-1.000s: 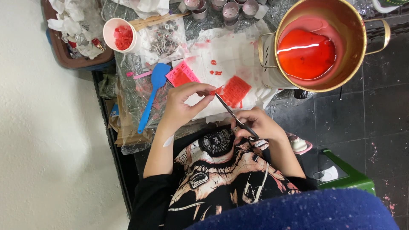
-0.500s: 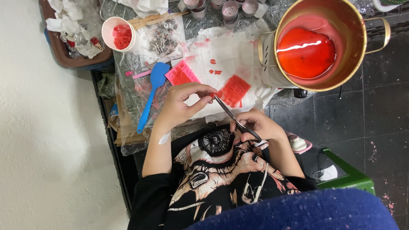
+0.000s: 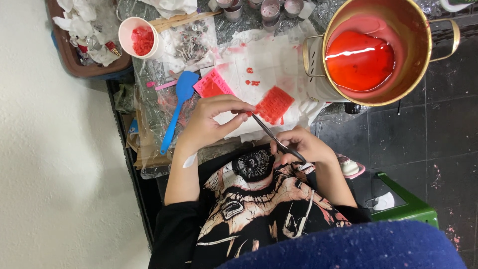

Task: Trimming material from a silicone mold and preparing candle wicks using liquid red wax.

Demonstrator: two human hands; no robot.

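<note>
The left hand [image 3: 211,119] sits near the middle of the view, its fingers curled and its grip pinching a small red piece [image 3: 247,113] between thumb and fingertips. The piece is too small to tell its shape. The right hand [image 3: 303,147] lies at about 4 o'clock from the left, well closed around the handles of a pair of scissors [image 3: 271,135]; its grip is pressed together on them. The blades run up toward 10 o'clock and their tips meet the red piece at the left fingertips. Whether the blades are parted or closed cannot be told.

Just beside the blade tips, at 1 o'clock, a red mould sheet [image 3: 275,103] lies on white paper [image 3: 271,60] spread over the surface [image 3: 149,144]. A pink mould sheet [image 3: 211,84] lies at 12 o'clock from the left hand, touching its knuckles' edge. A blue spatula [image 3: 178,107] lies at 9 o'clock from that hand, its head toward the top. A few red bits [image 3: 253,79] rest on the paper above the red sheet.

At 2 o'clock from the hands stands a large brass-coloured pot [image 3: 420,50] holding glossy red liquid [image 3: 359,61]. At 11 o'clock a white cup [image 3: 130,47] holds red bits, with a brown tray [image 3: 74,65] of crumpled white scraps beside it. A green stool [image 3: 406,206] stands on the dark floor at 4 o'clock.
</note>
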